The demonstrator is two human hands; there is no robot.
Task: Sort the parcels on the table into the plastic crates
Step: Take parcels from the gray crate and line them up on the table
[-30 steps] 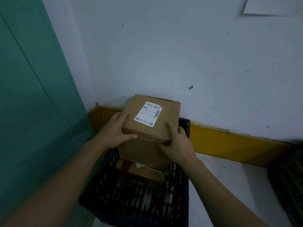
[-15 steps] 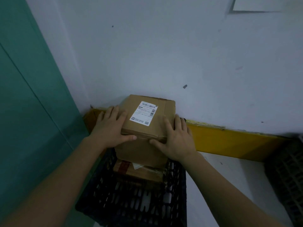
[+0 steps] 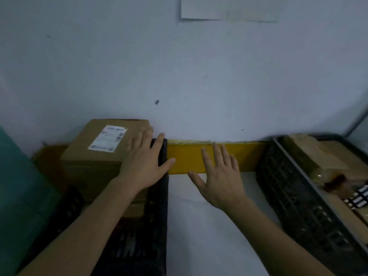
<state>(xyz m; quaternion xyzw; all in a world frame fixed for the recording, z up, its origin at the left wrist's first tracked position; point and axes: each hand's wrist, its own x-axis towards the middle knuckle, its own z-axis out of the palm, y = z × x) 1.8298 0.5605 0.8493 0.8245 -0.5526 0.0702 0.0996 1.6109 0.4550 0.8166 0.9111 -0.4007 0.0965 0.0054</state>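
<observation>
A brown cardboard parcel (image 3: 95,156) with a white label stands in the black plastic crate (image 3: 159,206) at the left, on top of other parcels. My left hand (image 3: 145,160) hovers flat with spread fingers over the parcel's right edge and the crate rim, holding nothing. My right hand (image 3: 219,176) is open too, fingers straight, above the white floor between the crates. A second black crate (image 3: 288,186) at the right holds several brown parcels (image 3: 314,156).
A grey wall with a yellow skirting strip (image 3: 199,156) runs behind both crates. A green panel (image 3: 18,186) closes off the left side. White floor (image 3: 209,236) lies between the two crates.
Both hands have let go of the labelled parcel, which now rests in the left crate. The hands have opened and drifted right, and my view has swung right to reveal the second crate.
</observation>
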